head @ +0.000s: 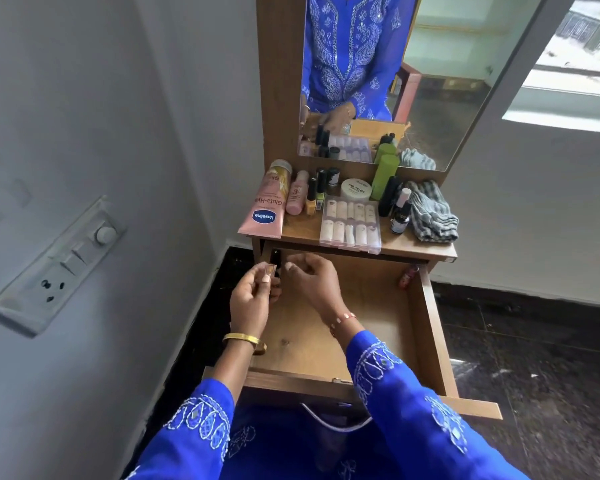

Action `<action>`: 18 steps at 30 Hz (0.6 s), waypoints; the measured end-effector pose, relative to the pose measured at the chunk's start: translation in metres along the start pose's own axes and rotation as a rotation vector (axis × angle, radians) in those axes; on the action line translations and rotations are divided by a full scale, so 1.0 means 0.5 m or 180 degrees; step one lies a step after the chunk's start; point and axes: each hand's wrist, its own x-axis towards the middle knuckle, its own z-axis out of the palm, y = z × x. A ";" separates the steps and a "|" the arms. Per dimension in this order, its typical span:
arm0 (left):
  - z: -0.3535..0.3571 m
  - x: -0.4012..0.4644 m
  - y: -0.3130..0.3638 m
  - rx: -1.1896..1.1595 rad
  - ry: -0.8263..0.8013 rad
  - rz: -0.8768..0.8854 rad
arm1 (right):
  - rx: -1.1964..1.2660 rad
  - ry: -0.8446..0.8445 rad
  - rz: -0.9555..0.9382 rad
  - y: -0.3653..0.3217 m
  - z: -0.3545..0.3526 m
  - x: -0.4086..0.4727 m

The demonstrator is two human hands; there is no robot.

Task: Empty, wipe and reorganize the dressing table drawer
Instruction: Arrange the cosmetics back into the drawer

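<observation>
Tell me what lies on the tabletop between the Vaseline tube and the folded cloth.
Head view: between the Vaseline tube and folded cloth lie small bottles, a false-nail box, a white jar, a green bottle and a dropper bottle.

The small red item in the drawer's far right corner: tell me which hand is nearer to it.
Right. The right hand is over the drawer's far left part, well left of the small red item; the left hand is farther left still.

Blue sleeves (406, 403) w/ white embroidery are seen. Brown wood-grain drawer (426, 327); small red item (406, 276) at its back right corner. On the tabletop (413, 247): pink Vaseline tube (265, 206) at left edge, green bottle (384, 177), grey-striped cloth (430, 211) at right edge.
</observation>
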 end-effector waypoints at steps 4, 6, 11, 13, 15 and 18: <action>0.008 -0.010 -0.001 0.0251 -0.0384 0.0072 | -0.0457 -0.0390 -0.0379 -0.017 -0.025 -0.027; 0.012 -0.020 0.001 0.0461 -0.0559 0.0177 | -0.0738 -0.0440 -0.0566 -0.016 -0.040 -0.033; 0.050 -0.041 0.012 0.0857 -0.0841 0.0409 | -0.0894 -0.0344 -0.0625 0.000 -0.105 -0.045; 0.086 -0.053 0.017 0.0973 -0.0830 0.0531 | -0.0725 -0.0183 -0.0509 0.015 -0.141 -0.048; 0.124 -0.072 0.021 0.1087 -0.0817 0.0603 | -0.0706 0.0047 -0.0380 0.034 -0.184 -0.049; 0.163 -0.095 0.012 0.1222 -0.1014 0.0555 | -0.0799 0.0500 -0.0146 0.062 -0.252 -0.047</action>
